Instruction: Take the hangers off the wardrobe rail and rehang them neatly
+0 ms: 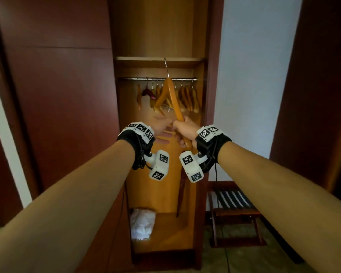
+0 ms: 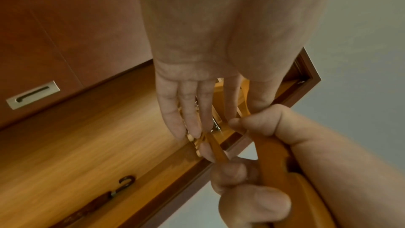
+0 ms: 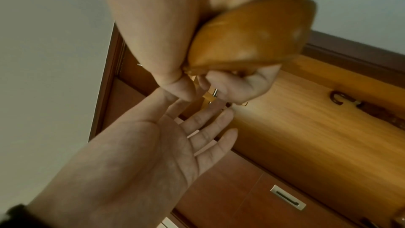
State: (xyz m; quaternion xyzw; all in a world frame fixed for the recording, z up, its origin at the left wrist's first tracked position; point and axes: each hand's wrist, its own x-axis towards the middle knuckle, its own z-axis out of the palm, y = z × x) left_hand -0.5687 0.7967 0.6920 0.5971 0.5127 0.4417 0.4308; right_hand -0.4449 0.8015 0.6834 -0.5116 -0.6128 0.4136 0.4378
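Open wooden wardrobe (image 1: 203, 119), hangers on its metal rail (image 1: 159, 79).
Right hand (image 1: 185, 129) grips an orange-brown wooden hanger (image 1: 172, 95); left hand (image 1: 161, 128) flat, fingers straight, beside it.

1. A clear plastic bag (image 1: 142, 223) with white contents lies on the cupboard floor, at the lower centre of the head view.
2. A folding luggage rack (image 1: 234, 210) with dark straps stands at the lower right, against the white wall (image 1: 250, 75).
3. A closed umbrella (image 1: 182, 194) with a curved handle leans upright at centre.
4. A recessed metal door pull (image 2: 32, 95) sits at the left edge of the left wrist view.
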